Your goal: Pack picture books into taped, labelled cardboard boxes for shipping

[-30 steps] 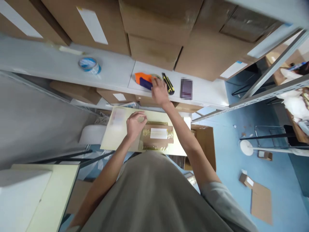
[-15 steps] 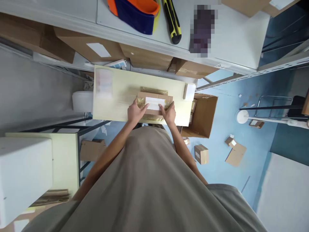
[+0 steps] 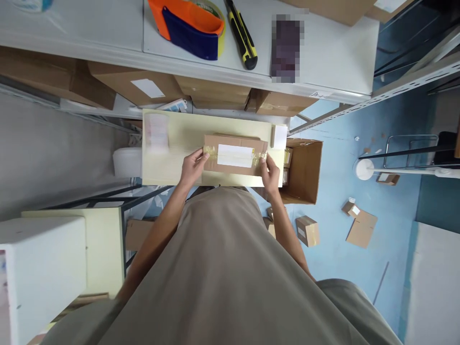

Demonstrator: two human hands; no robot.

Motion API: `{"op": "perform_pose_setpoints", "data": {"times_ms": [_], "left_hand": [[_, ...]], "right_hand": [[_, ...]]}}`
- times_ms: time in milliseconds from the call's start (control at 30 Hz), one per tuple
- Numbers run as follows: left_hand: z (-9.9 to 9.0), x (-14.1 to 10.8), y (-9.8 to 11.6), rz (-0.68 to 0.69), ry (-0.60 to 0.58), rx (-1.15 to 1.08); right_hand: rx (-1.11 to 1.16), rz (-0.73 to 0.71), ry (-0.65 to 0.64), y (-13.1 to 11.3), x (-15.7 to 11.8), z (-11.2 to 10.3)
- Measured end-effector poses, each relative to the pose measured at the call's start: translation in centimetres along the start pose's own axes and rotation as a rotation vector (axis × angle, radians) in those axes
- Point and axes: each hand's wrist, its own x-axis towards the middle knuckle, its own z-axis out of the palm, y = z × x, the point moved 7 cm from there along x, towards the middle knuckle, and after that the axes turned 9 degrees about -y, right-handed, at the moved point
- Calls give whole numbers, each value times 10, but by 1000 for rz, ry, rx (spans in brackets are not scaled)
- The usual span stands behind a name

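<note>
A small cardboard box (image 3: 212, 165) with a white label (image 3: 235, 155) on its upper face is held above the pale yellow table (image 3: 179, 127). Shiny tape covers both ends of the box. My left hand (image 3: 193, 167) grips the left end, thumb on top, while my right hand (image 3: 269, 173) grips the right end in the same way. The fingers under the box are partly hidden. Near the table's right end lies a stack of white labels or paper (image 3: 279, 137).
Right of the table stands a large open carton (image 3: 305, 172) with smaller boxes inside. On the shelf beyond are a tape dispenser (image 3: 192, 31) and a yellow-black utility knife (image 3: 242, 36). Several cartons (image 3: 212, 91) sit below. More boxes (image 3: 307, 231) lie on the floor.
The box has risen towards me and looks larger. My hands have moved apart to its two ends; the thumbs no longer rest on the label.
</note>
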Motion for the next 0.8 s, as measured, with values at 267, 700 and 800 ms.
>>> {"op": "perform_pose_setpoints", "data": {"times_ms": [267, 700, 800], "left_hand": [[-25, -17, -21, -35, 120, -75], [-42, 13, -123, -273, 171, -97], [-42, 48, -96, -200, 139, -49]], "right_hand": [[60, -52, -35, 24, -4, 15], [164, 181, -66, 113, 31, 67], [274, 205, -61, 101, 57, 67]]}}
